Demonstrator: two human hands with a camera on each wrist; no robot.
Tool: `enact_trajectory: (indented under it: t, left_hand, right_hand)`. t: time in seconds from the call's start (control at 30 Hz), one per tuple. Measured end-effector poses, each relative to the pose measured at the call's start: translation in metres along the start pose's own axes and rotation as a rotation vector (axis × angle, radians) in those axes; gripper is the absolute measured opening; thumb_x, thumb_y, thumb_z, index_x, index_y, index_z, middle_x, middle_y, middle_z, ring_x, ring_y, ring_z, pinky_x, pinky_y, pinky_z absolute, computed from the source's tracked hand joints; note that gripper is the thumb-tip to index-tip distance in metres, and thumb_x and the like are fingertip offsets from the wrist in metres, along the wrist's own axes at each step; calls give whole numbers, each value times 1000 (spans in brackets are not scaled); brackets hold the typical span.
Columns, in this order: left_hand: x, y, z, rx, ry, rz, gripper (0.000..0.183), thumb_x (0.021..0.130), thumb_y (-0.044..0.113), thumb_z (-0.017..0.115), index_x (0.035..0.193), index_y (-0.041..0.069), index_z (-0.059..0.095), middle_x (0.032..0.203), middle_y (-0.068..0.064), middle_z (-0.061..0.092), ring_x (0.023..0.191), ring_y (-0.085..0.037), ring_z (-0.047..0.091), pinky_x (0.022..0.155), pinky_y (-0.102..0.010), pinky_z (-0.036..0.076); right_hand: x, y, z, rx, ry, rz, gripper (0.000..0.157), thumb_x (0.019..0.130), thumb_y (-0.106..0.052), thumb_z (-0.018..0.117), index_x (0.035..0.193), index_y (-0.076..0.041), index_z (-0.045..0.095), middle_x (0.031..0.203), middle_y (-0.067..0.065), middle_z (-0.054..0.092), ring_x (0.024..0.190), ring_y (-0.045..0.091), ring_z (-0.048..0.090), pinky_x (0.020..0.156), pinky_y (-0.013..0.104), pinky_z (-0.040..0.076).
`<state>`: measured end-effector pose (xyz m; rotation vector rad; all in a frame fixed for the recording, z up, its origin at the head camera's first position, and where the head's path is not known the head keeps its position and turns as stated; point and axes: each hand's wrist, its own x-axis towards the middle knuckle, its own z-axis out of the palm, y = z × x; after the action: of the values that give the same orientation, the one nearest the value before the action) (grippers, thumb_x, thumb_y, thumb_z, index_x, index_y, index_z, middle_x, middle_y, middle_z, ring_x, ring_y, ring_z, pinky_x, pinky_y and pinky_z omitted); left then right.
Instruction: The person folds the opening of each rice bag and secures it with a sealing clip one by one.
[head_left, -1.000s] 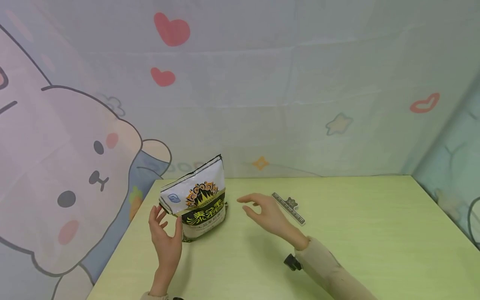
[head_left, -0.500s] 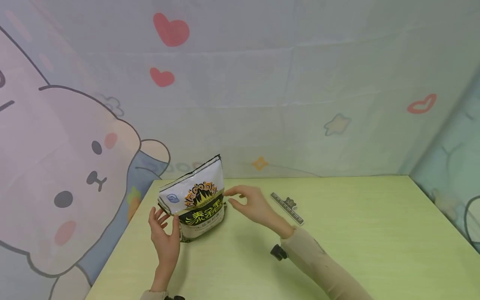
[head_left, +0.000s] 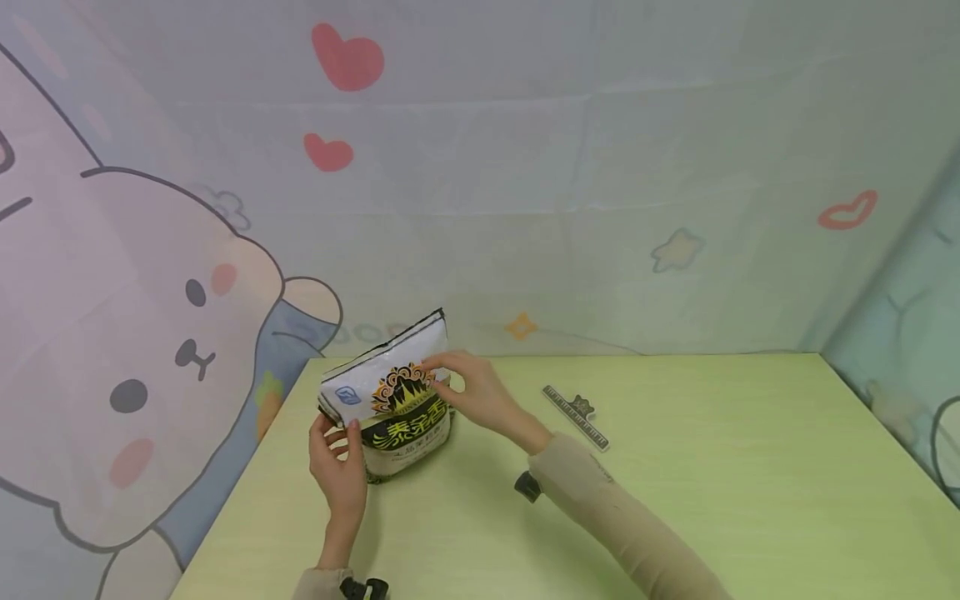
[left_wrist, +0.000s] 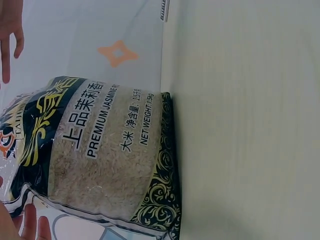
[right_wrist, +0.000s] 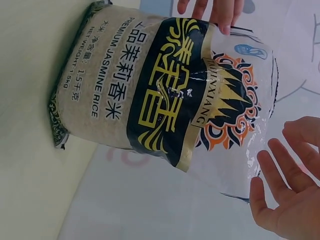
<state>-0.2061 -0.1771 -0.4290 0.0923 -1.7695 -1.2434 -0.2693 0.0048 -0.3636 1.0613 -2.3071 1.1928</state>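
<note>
Bag of rice (head_left: 408, 450) standing on table (head_left: 675, 508) — likely heavy-bottomed, soft, slick; filled sides probably offer best hold. Left hand (head_left: 339, 473) pinches its left edge — right hand (head_left: 483, 397) loosely spread by upper right side.

I am holding my left hand (head_left: 341, 479) raised, its wrist (head_left: 337, 542) standing nearly upright above a beige cuff (head_left: 318, 585), and I am pinching with the thumb (head_left: 354, 439) forward and the fingers (head_left: 320, 427) behind. My beige-sleeved right arm (head_left: 618, 517) is slanting in from the lower right, its bare wrist leading to a right hand (head_left: 480, 393) that is pointing leftward, thumb and forefinger parted. In the right wrist view, that hand is spreading its fingers in loose curves; in the left wrist view, only parts of both hands are showing.
</note>
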Motion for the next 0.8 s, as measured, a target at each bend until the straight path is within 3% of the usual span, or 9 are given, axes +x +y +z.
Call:
enact_trajectory:
  t: [0.2,0.4,0.63,0.8]
  left_hand:
    - [-1,0,0,11,10,5,30,84,-4,55,111,-15,49,100,-28,54,80,-11,49,62,-8,39]
    - [-1,-3,1,6,0,-16,31,84,-3,56,112,-13,49,101,-27,55,83,-24,50,62,-7,39]
    - [0,0,0,2,-15,-83,29,84,-1,57,109,-13,51,102,-25,56,83,-8,51,61,-7,39]
    - [3,0,-2,-50,-34,-168,27,85,2,57,108,-11,52,99,-11,57,82,-5,52,60,-7,41]
  right_hand:
    - [15,-1,9,-28,-11,-19,28,84,-9,59,112,-8,59,120,7,58,114,20,51,100,32,40]
    - [27,-4,16,-82,5,-90,30,84,-9,59,114,-6,58,121,8,57,115,21,50,101,34,38]
    - [36,-10,23,-162,-25,-93,33,85,-12,57,119,-11,56,128,5,53,119,19,46,99,45,36]
    - [44,-20,27,-271,-100,-78,35,89,-17,54,124,-18,52,134,-1,47,126,17,38,95,44,33]
